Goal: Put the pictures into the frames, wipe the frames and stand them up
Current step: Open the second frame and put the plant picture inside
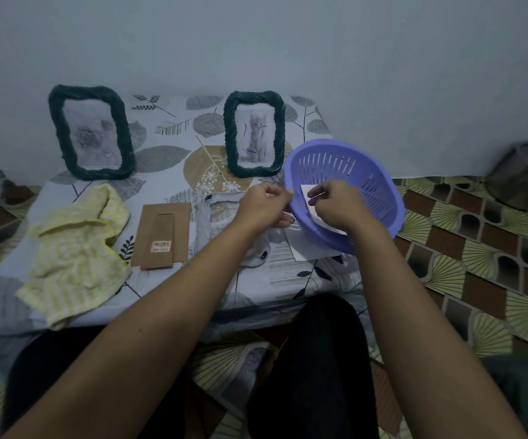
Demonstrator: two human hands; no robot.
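Leaf-print tablecloth (167, 128) against a grey wall (256, 42) bears two standing frames (91, 133).

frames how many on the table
3: left dark frame stands at the back, right dark frame beside the basket, pale frame lies flat partly under the left hand.

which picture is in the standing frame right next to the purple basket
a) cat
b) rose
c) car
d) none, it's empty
a: the frame beside the basket holds a cat picture, a grey cat sitting upright.
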